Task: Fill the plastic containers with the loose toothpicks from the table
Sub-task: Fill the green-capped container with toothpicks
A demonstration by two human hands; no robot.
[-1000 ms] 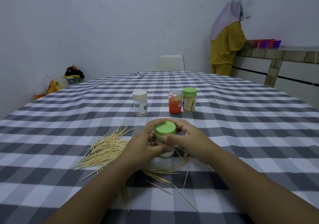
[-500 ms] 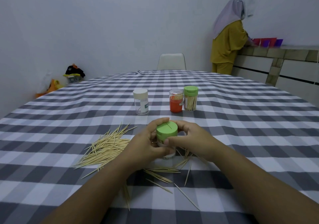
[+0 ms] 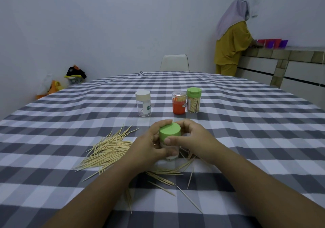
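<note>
Nearest on the checked tabletop (image 3: 246, 139): loose toothpicks (image 3: 109, 150) lay scattered, mostly left of the hands | centre: left hand (image 3: 149, 146) grip clasped the clear container (image 3: 171, 154) body; right hand (image 3: 191, 139) grip pinched its green lid (image 3: 169, 131) | beyond: white-capped container (image 3: 143, 103), orange container (image 3: 178, 104) and green-capped container (image 3: 193, 99) stood upright | far: white chair (image 3: 174, 62).
</note>
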